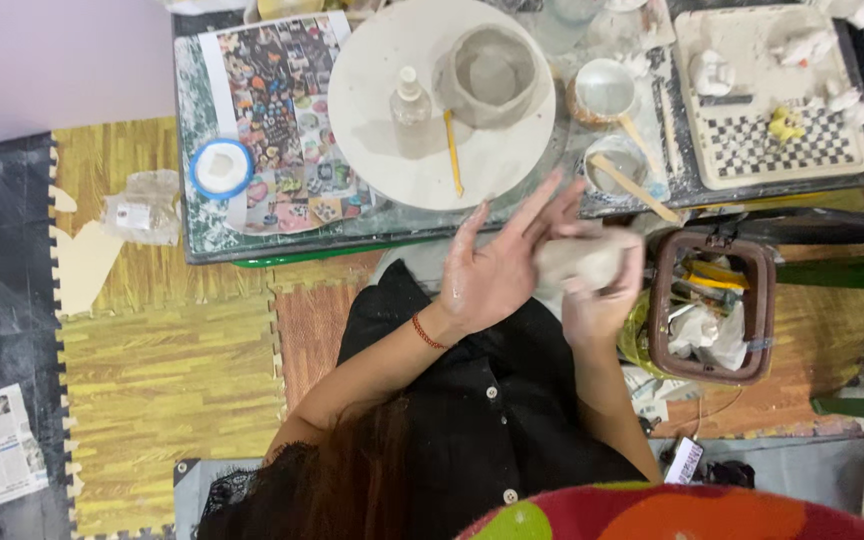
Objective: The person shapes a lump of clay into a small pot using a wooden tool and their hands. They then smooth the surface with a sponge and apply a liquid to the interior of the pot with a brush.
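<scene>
My left hand (497, 268), smeared with clay and wearing a red string bracelet, lies flat with its fingers stretched out against a lump of grey clay (584, 258). My right hand (600, 305) cups that lump from below and behind. Both hands hover over my lap, just in front of the table edge. On the table stands a round white board (382, 120) bearing a rough grey clay bowl (492, 75), a small clear spray bottle (412, 105) and a yellow stick tool (453, 150).
Two small cups (604, 90) (617, 160) with a wooden stick (642, 190) stand right of the board. A checkered tray (782, 150) holds clay bits. A blue-rimmed lid (220, 168) lies left. A brown basket (657, 300) of tools stands at my right, on foam floor mats (172, 370).
</scene>
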